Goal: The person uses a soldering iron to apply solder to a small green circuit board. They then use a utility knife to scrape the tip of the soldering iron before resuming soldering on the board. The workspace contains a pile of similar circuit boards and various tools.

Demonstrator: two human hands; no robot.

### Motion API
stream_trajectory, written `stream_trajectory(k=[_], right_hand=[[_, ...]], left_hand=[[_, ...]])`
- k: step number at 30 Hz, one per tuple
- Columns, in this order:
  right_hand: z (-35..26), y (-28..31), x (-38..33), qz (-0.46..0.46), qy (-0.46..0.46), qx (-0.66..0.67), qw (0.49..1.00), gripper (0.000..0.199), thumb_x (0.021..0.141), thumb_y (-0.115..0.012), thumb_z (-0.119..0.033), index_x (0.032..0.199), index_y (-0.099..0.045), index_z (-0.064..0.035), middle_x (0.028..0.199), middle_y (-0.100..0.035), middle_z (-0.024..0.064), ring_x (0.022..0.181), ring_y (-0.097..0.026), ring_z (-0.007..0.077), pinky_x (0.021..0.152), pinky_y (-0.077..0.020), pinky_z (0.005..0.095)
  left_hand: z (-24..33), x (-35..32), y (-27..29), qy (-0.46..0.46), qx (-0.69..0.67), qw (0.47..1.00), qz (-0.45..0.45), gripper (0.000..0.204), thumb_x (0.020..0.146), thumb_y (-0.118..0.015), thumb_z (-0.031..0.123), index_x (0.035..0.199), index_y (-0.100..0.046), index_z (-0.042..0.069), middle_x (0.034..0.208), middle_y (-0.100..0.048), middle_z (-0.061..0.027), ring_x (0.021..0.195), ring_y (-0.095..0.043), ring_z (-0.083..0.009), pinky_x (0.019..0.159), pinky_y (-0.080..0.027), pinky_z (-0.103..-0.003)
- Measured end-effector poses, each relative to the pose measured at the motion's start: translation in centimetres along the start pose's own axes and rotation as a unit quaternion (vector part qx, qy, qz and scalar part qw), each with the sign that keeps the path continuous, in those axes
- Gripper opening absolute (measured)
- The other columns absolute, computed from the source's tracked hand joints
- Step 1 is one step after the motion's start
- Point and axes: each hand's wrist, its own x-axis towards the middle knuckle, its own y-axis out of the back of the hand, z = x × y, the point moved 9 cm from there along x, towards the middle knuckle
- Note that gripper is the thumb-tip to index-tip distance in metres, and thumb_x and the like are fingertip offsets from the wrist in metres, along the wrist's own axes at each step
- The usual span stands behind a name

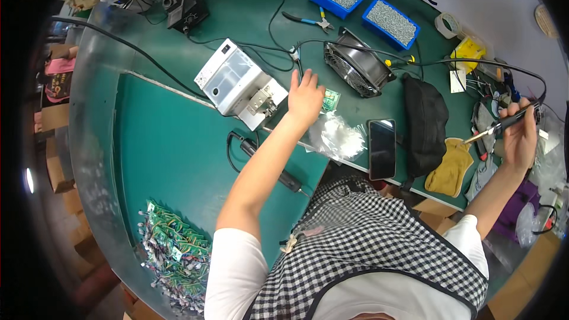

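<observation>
My left hand (306, 99) is stretched out over the bench, fingers extended and apart, with nothing seen in its grip. What lies beneath its palm is hidden. To its left stands a white box-shaped machine (237, 80) with a metal mechanism at its near end. A small green circuit board (331, 100) lies just right of the fingers. Below that is a clear plastic bag (339, 136) of small white pieces. Off to the right, my right hand (519, 139) is closed round the dark handle of a soldering iron (504, 123), whose metal tip points left above a mustard-coloured cloth (451, 169).
A black fan (357, 62), phone (382, 148) and black pouch (425, 123) crowd the right side. Blue trays (366, 18) of small metal parts stand behind, near pliers (311, 22). An electric screwdriver (272, 166) lies nearer me. Wired circuit boards (178, 249) are heaped lower left.
</observation>
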Motion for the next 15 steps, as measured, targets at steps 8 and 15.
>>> stream_trajectory(k=[8, 15], right_hand=[[3.6, -7.4, -3.8, -0.107, 0.05, 0.144, 0.983, 0.028, 0.087, -0.054, -0.016, 0.106, -0.04, -0.001, 0.094, -0.049, 0.0104, 0.09, -0.055, 0.0211, 0.051, -0.0479, 0.017], [5.7, -17.1, -5.0, -0.156, 0.083, 0.18, 0.968, 0.028, 0.089, -0.05, -0.026, 0.105, -0.043, -0.0036, 0.094, -0.059, 0.0134, 0.077, -0.056, 0.0196, 0.07, -0.0452, 0.0289]], left_hand=[[0.3, 0.9, 2.8, -0.008, -0.132, 0.991, 0.021, 0.007, 0.075, -0.051, 0.01, 0.082, -0.05, 0.007, 0.068, -0.058, -0.0102, 0.071, -0.058, -0.0286, 0.095, -0.034, -0.045], [0.2, -8.5, 19.2, 0.058, -0.127, 0.98, 0.144, 0.008, 0.076, -0.055, 0.011, 0.079, -0.049, 0.007, 0.064, -0.054, -0.0094, 0.062, -0.055, -0.028, 0.056, -0.042, -0.039]])
